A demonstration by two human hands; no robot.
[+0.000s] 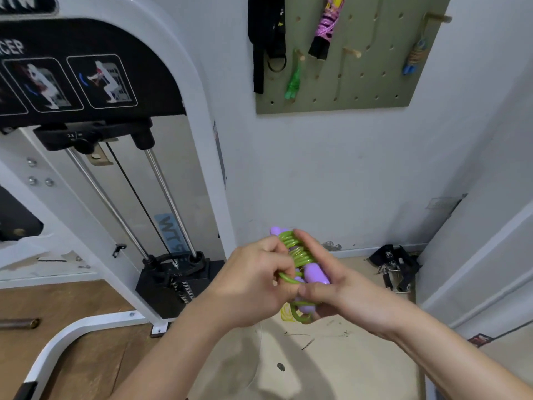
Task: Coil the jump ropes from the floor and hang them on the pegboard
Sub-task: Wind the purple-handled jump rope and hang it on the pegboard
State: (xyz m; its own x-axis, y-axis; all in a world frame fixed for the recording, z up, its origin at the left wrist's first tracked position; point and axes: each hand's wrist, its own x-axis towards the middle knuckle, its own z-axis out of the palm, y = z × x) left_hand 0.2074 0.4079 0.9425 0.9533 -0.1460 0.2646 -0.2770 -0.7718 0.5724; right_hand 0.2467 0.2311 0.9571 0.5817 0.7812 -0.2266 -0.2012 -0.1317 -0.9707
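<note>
Left fingers: the left hand (253, 281) has its fingers curled in tight, with thumb and fingertips pinching a loop of the green cord (298, 251) at the near end of the bundle.
Right fingers: the right hand (343, 287) lays its long fingers almost straight along the far side of the bundle, while the thumb presses in from the near side, so the bundle is clamped between them.
Hand pose: both forearms reach forward and meet in front of the body. The knuckles of the left hand face the camera, and the right palm is turned inward to the left.
Jump rope: the jump rope (302, 264) is held in the air between the two hands, its green cord wound in turns around the purple handles (315, 274).
Pegboard: the pegboard (360, 90) is on the wall above, well apart from the hands. A green coiled rope (294, 82), a pink bundle (328, 24) and a blue bundle (415, 57) hang on it.
Floor: a yellow rope (286, 313) lies below the hands, partly hidden by them.
Left side: a weight machine (101, 140) stands there.
</note>
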